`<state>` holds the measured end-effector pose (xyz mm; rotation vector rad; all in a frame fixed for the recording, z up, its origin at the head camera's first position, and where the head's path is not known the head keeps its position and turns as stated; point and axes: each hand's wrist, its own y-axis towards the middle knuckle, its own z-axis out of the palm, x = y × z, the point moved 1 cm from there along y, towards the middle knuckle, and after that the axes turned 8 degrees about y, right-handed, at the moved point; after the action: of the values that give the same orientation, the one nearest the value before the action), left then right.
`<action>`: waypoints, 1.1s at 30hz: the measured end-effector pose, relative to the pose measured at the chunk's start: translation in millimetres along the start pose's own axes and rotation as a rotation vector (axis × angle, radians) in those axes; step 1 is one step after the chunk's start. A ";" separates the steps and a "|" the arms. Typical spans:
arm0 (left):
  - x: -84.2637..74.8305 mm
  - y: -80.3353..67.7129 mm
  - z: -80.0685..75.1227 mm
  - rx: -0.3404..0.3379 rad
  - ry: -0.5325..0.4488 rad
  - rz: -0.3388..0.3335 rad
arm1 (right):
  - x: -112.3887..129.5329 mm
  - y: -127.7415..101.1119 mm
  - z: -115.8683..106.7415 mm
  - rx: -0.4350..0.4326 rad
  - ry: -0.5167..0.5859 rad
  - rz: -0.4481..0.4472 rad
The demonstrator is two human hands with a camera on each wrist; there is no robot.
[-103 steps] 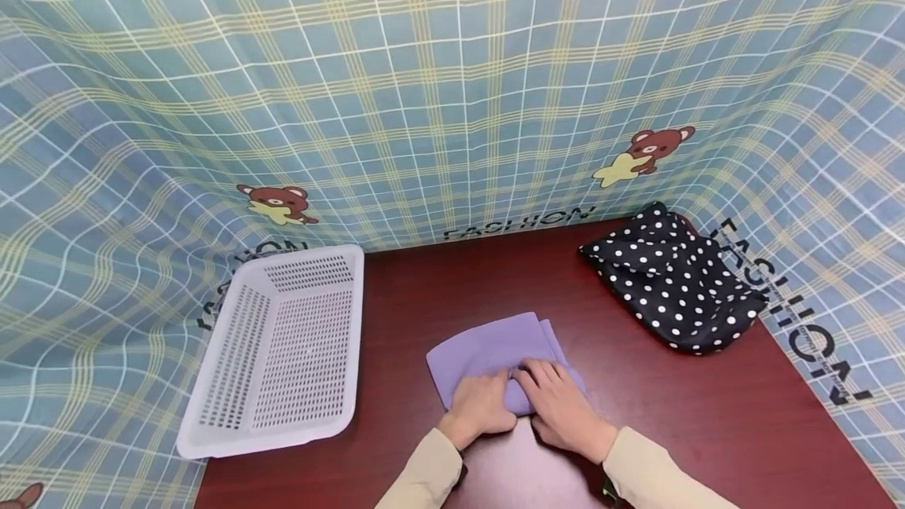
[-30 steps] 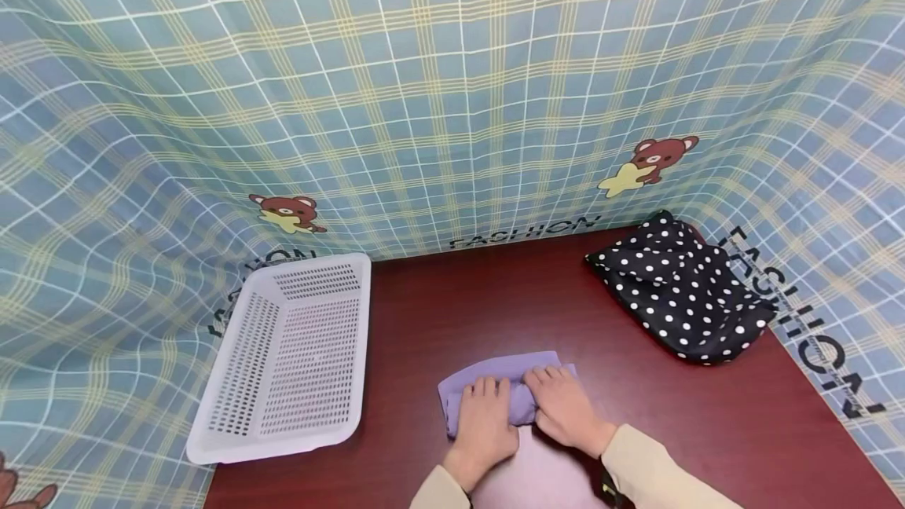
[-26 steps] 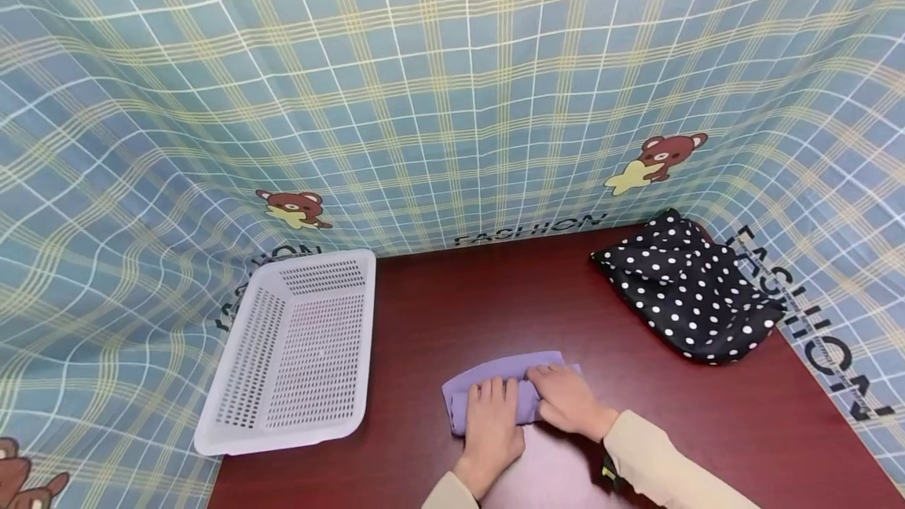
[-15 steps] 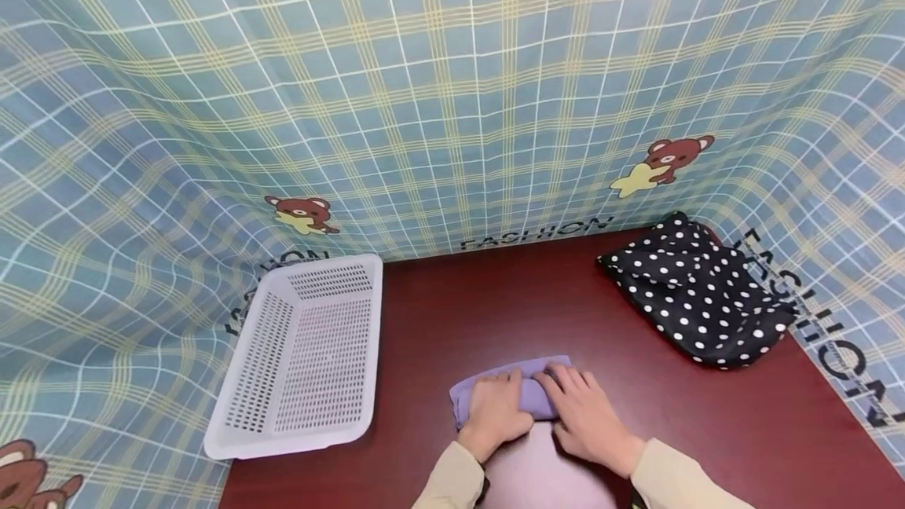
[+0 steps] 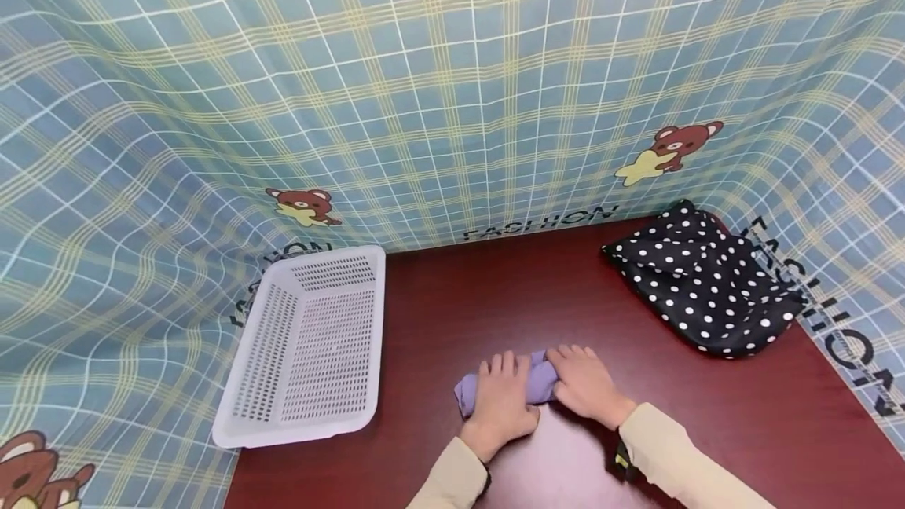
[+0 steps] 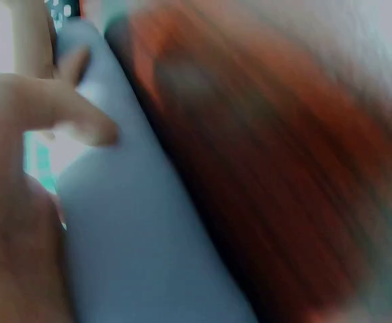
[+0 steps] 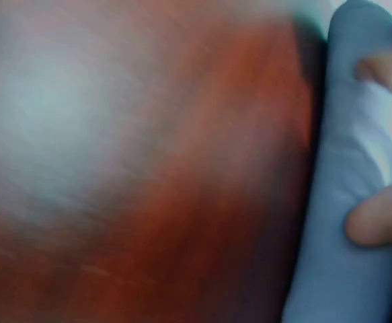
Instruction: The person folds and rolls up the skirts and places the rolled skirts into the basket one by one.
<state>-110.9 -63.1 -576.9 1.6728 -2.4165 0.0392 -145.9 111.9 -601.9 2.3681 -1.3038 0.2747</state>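
Observation:
A purple cloth (image 5: 540, 383), rolled into a short thick bundle, lies on the dark red table near the front. My left hand (image 5: 500, 395) lies across its left part, fingers over the top and thumb on the near side. At the right end, my right hand (image 5: 588, 385) grips the roll the same way. In the left wrist view the roll (image 6: 135, 222) looks bluish and smooth, with a thumb pressed to it. The right wrist view has a thumb (image 7: 380, 219) against the roll's near side. The roll's far side is hidden in both wrist views.
A white perforated plastic basket (image 5: 328, 352) stands at the left of the table (image 5: 481, 297). Black polka-dot fabric (image 5: 710, 281) lies bunched at the back right. Plaid curtain cloth with bear prints (image 5: 459, 100) hangs around the back and sides.
The purple cloth went from a wide folded sheet to a narrow roll as both hands turned it away from me. The flat strip beyond the roll is now taken up into it.

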 end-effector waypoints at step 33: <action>22.6 -40.4 -4.9 0.146 -0.183 -0.019 | 42.6 -10.6 13.7 0.079 -0.023 -0.148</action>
<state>-80.2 -97.8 -571.9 1.8361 -2.5866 0.0639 -114.4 78.4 -601.4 2.5262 -1.1397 0.2593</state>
